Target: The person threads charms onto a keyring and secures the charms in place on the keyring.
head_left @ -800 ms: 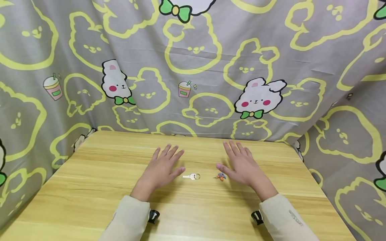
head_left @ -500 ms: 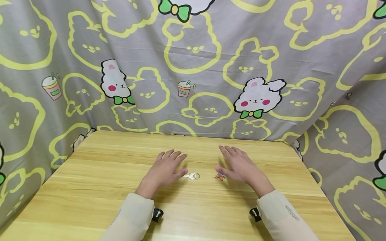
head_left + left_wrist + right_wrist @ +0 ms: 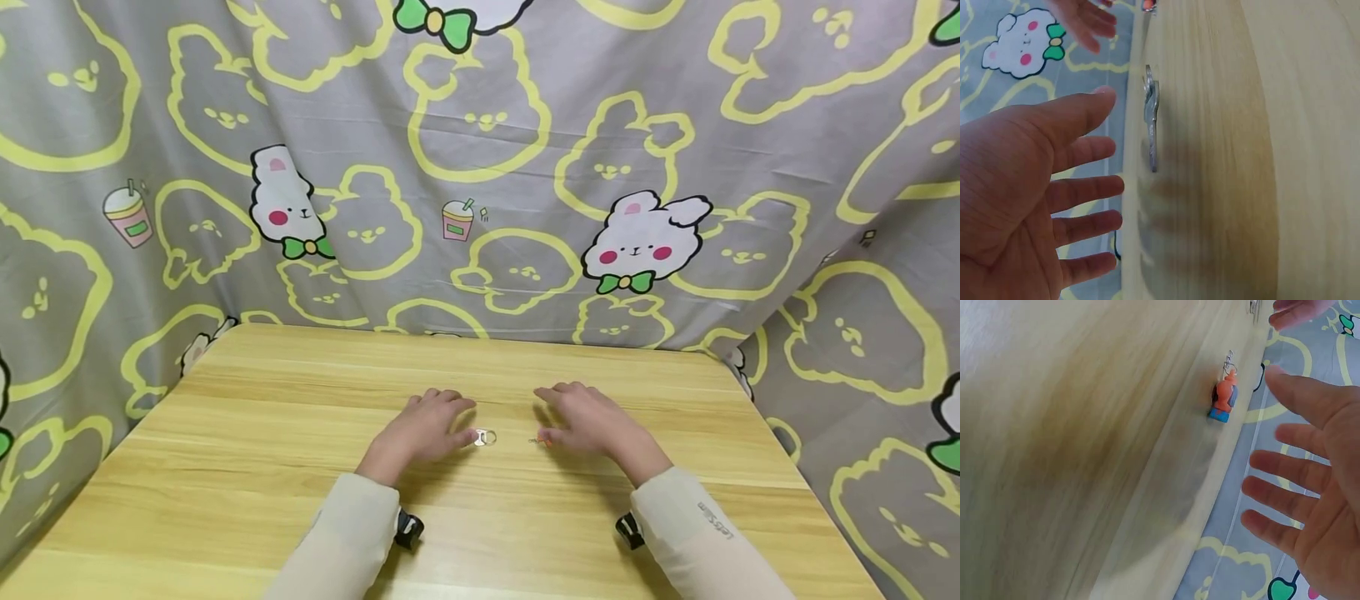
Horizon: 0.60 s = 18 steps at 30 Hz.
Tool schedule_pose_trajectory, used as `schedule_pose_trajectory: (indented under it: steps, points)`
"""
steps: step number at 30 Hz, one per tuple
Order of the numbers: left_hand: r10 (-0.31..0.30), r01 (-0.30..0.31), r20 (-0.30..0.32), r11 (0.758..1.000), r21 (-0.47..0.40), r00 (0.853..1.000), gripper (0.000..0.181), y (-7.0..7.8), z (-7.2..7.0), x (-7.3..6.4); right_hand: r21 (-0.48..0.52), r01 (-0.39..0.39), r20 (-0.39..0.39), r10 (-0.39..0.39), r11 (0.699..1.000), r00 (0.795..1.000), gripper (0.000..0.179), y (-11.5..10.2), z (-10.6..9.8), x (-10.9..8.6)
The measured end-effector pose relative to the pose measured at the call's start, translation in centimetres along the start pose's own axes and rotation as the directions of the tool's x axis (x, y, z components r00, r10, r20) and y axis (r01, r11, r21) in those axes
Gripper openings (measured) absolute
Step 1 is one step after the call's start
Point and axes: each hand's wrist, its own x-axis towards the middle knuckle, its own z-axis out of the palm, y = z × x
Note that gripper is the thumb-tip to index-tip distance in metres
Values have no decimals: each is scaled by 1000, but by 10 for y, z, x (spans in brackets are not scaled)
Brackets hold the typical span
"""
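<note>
A silver key (image 3: 1152, 122) with a ring (image 3: 490, 437) through its head lies on the wooden table. My left hand (image 3: 426, 431) is held over the key's blade, fingers spread and slightly bent, holding nothing; its thumb covers part of the key in the head view. To the right lies a small orange and blue figure charm (image 3: 1225, 395) with a short metal chain (image 3: 1229, 360). Above it hovers my right hand (image 3: 588, 422), its fingers apart and nothing between them. In the head view the right thumb hides most of the charm.
The wooden tabletop (image 3: 300, 517) reaches back to a grey curtain (image 3: 517, 200) printed with yellow outlines and white rabbits. The curtain also closes in the left and right sides. A black wrist camera (image 3: 408, 529) sits at the left cuff, another black camera (image 3: 629, 531) at the right.
Both hands have come lower and nearer to the body, and closer together. Their fingers now bend down more. The left thumb has moved over the key, the right thumb over the charm.
</note>
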Motion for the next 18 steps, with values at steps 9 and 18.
schedule_pose_trajectory:
  steps: [9,18]
  points:
    - [25,-24,2,995,-98,1000,42,-5,8,7,50,26,72,-29,998,997,45,-2,4,5]
    - [83,-85,-19,989,-125,996,35,0,11,13,90,100,70,-106,991,992,22,1,9,9]
